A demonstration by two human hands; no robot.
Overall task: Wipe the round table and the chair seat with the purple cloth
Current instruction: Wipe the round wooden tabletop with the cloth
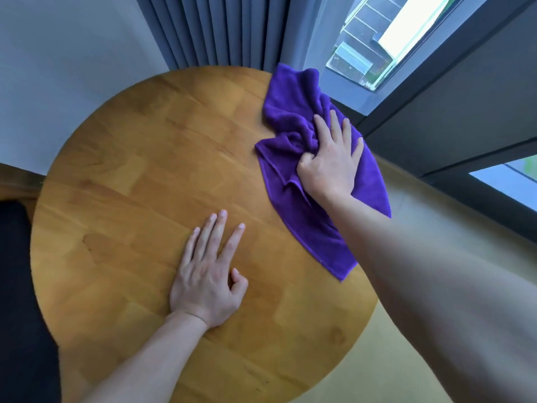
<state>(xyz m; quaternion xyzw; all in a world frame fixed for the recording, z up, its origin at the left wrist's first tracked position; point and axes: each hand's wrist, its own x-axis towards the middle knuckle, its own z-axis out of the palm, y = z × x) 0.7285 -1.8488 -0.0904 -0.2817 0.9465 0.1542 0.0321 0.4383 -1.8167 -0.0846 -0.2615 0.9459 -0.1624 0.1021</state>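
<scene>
Purple cloth (293,112) bunched up and crumpled on the far right part of the round wooden counter (145,170), one end trailing toward the back edge near the window, the other hanging a bit past the right rim. Right hand (329,164) pressed down on the middle of it, fingers spread forward, thumb tucked in and pinching a fold, so that grip is grasping the cloth. Left hand (207,274) planted flat on bare wood nearer the front, fingers straight and splayed, grip released, holding nothing, well apart from the cloth. Both forearms bare, coming in from the bottom of the shot. Behind the counter, grey-blue pleated curtain (215,30) hanging against a pale wall (58,68), with a window (386,39) in a dark frame off to the right and daylight coming through. Something dark at the left edge (17,286), too cut off to tell what. Yellowish floor (386,362) showing beneath the right side
</scene>
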